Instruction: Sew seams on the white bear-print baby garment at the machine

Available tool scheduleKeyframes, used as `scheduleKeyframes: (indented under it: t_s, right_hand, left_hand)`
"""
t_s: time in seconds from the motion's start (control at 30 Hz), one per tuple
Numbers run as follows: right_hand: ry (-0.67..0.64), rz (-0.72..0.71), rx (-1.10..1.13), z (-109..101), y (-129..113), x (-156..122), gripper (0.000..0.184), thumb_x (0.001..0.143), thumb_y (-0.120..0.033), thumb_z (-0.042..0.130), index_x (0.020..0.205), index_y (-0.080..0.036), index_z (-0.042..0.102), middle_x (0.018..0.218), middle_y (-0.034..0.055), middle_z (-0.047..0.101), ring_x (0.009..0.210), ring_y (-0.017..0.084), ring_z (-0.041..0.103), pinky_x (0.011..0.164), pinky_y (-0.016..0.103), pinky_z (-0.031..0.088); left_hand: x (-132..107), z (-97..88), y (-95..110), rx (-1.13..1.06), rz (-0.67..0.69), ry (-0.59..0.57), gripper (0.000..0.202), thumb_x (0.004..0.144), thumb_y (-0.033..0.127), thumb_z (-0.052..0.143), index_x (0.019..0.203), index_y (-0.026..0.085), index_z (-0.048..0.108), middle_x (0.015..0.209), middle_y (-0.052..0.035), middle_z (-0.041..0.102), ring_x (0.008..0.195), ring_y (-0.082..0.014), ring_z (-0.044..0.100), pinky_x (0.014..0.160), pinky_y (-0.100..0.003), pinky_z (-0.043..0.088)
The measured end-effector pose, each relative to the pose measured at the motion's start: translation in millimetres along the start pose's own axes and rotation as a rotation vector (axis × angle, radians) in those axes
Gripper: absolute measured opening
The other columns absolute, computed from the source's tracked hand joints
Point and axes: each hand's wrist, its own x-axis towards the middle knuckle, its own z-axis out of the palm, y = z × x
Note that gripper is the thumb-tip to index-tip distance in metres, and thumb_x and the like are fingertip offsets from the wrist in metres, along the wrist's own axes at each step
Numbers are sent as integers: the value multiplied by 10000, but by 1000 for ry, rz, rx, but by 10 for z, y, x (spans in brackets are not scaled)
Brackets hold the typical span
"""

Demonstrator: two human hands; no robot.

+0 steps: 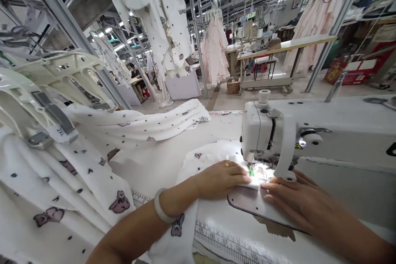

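Observation:
White fabric printed with small bears and dots [192, 165] lies on the sewing machine's bed, its edge under the lit needle area. My left hand [221, 179], with a ring and a pale bangle at the wrist, rests flat on this fabric just left of the presser foot [251, 170]. Its fingers are stretched toward the foot. My right hand [305, 202] lies right of the needle, fingers extended, fingertips at the fabric edge near the metal plate [247, 203]. Some of its fingers pass behind the white curved guard [287, 144]. The white sewing machine [337, 128] stands above both hands.
More printed fabric hangs at the left from cream clamp hangers [58, 70], one tagged 2XL. A piece [148, 121] stretches across the table. A ruler strip [229, 243] runs along the front. Behind are pink garments [215, 49], another worktable [287, 45] and a seated person [134, 75].

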Motion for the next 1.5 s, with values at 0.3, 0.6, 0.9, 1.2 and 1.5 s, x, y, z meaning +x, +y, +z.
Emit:
scheduleKeyframes:
  t_s: [0.3,0.6,0.9,1.2,1.5]
  right_hand:
    - [-58,6,110,11,-73,-12,293,1102,-408,444,1362,-374,576,1070,-52,732,927,178,716,1009,453,460]
    - [-196,104,106,-4,-152,-13,343,1074,-421,466,1383,-350,599,1167,31,700,1032,220,690,1038,461,471]
    - [-112,72,-81,64,-102,-28,425,1035,-485,548,1428,-324,557,1254,30,706,1128,279,664,1139,540,320]
    - [-170,114,-21,26,-32,16,426,1069,-528,442,1356,-276,632,1236,51,725,1096,278,679,1065,561,386]
    - [-167,141,-10,45,22,-9,418,1062,-529,458,1361,-305,645,1171,43,747,1091,280,692,1107,582,392]
  left_hand:
    - [36,-36,46,62,4,-52,312,1072,175,394,1222,119,663,1208,-99,707,1143,-228,622,1012,-368,498]
    - [-38,6,81,-13,-27,-24,328,1057,136,386,1267,154,637,1257,-96,697,1213,-205,615,1121,-360,459]
    - [24,-7,-6,-7,-107,-8,327,1065,166,418,1335,128,600,1358,-125,656,1303,-219,584,1170,-368,432]
    - [113,-69,-29,11,-225,-92,368,1024,58,395,1315,139,606,1322,-107,673,1288,-200,596,1150,-334,437]
    - [69,14,-82,-97,-277,-69,413,1007,56,408,1349,170,610,1393,-82,647,1360,-198,547,1201,-373,395]
